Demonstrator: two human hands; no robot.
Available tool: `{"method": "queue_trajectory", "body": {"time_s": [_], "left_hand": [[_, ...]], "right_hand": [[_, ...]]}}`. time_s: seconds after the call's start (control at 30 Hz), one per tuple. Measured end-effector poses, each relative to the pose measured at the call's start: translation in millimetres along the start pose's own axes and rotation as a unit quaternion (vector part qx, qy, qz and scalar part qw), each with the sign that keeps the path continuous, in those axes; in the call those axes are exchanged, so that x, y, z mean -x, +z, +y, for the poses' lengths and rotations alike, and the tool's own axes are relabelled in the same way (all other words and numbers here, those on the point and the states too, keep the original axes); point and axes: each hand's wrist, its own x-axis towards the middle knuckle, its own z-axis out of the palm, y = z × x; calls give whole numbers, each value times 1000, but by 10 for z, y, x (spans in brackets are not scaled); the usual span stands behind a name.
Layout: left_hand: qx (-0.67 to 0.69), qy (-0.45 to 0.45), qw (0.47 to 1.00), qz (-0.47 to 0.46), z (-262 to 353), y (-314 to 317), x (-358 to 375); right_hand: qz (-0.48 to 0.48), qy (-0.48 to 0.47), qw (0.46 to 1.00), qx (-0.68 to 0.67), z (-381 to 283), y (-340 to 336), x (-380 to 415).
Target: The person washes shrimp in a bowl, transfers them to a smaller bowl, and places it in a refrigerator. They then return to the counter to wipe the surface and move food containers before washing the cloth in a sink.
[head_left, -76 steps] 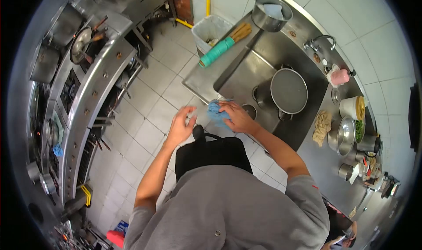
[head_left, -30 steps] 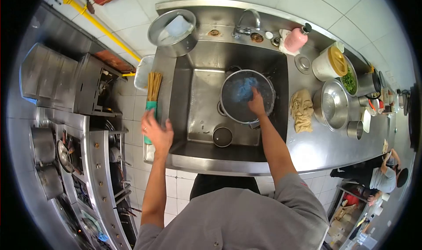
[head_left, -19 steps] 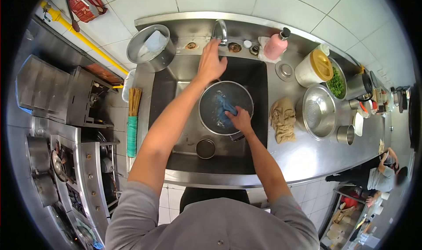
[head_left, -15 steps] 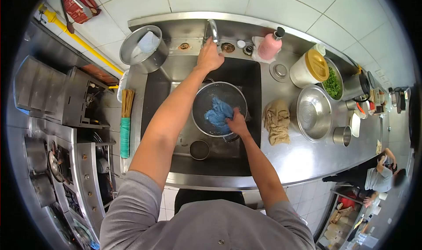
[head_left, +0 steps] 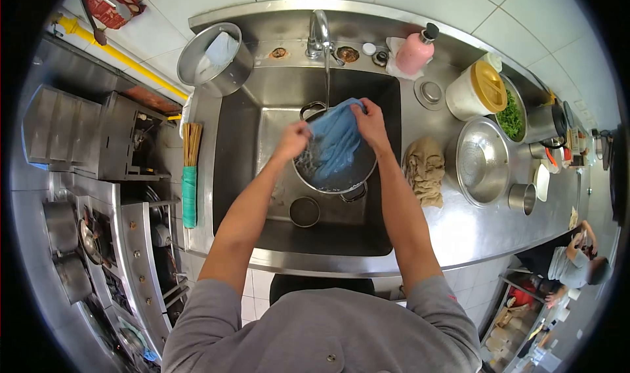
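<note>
Both hands spread a wet blue cloth [head_left: 338, 143] over a metal pot [head_left: 336, 190] inside the sink [head_left: 256, 143]. My right hand [head_left: 372, 124] pinches the cloth's upper right edge. On the other side my left hand [head_left: 293, 140], slightly blurred, is closed at the cloth's left edge. The lower part of the cloth hangs into the pot, where there is water. From the faucet [head_left: 319, 35] a stream runs down behind the cloth's top. The pot's two loop handles show at its far and near sides.
Right of the sink lie a crumpled beige cloth [head_left: 424, 169], a steel bowl [head_left: 482, 163] and a pink pump bottle [head_left: 416, 50]. A large pot [head_left: 226, 78] stands at the back left corner, bundled sticks [head_left: 190, 176] below it. Another person [head_left: 571, 261] is at far right.
My left hand has come from the faucet down to the cloth, and water now runs. The cloth, bunched in the pot before, is lifted and spread between both hands.
</note>
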Motion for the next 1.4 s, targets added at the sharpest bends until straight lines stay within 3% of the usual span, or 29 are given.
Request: {"method": "queue_trajectory", "body": {"time_s": [0.07,0.1,0.17,0.2,0.27,0.3,0.33,0.4,0.47,0.5,0.6,0.7,0.8,0.83,0.93,0.97,1.03,1.1,1.17,1.23,1.27,1.33,1.37,1.4], "left_hand": [[220,13,962,159,198,-105,55],[118,50,983,132,119,-60,16],[169,6,980,104,105,-45,-70],[193,-17,977,89,66,-66,-115],[285,16,947,147,86,-88,-59],[351,37,923,151,99,4,-5],[416,59,894,154,183,107,73],[442,11,882,161,151,360,58],[484,-25,859,167,-41,609,-103],[550,-61,812,185,-71,686,-157],[596,-44,795,101,-123,703,-168],[461,-84,882,42,320,454,28],[569,-172,801,70,733,96,254],[596,-153,787,50,506,63,158],[414,-128,899,71,3,383,-113],[455,-83,882,87,-500,659,-376],[453,-125,875,119,-302,646,-344],[449,-169,865,143,147,618,-208],[449,-211,853,159,529,564,-90],[479,-163,862,32,686,414,14],[489,-135,861,-33,731,316,21],[567,-87,819,0,608,148,-150],[589,-59,805,29,645,92,-165],[611,-30,789,58,681,83,-205]], "right_hand": [[32,-85,987,132,61,91,121],[-2,-103,978,183,211,138,191],[-69,-148,945,282,758,207,212],[-71,-117,939,315,958,213,203],[-77,-53,920,380,954,234,281],[-78,-9,930,360,962,283,330],[-51,-65,960,267,726,393,391],[5,-171,982,74,291,623,498],[14,-195,981,10,-31,840,566],[18,-207,978,-23,-99,906,575],[58,-179,978,91,-56,981,486],[41,17,998,53,248,761,227],[30,-183,950,252,660,416,172],[19,-159,935,315,861,411,154],[30,-249,968,5,249,794,355],[22,-237,971,31,33,857,394],[-1,-210,975,76,-259,1035,487],[43,-263,949,171,-56,1014,323],[31,-31,988,145,81,733,89],[58,-61,942,324,308,381,-88],[38,-99,949,298,343,359,-91],[0,-172,954,247,381,274,-32],[6,-244,961,128,358,409,-61],[23,-256,964,68,98,570,-7]]}}
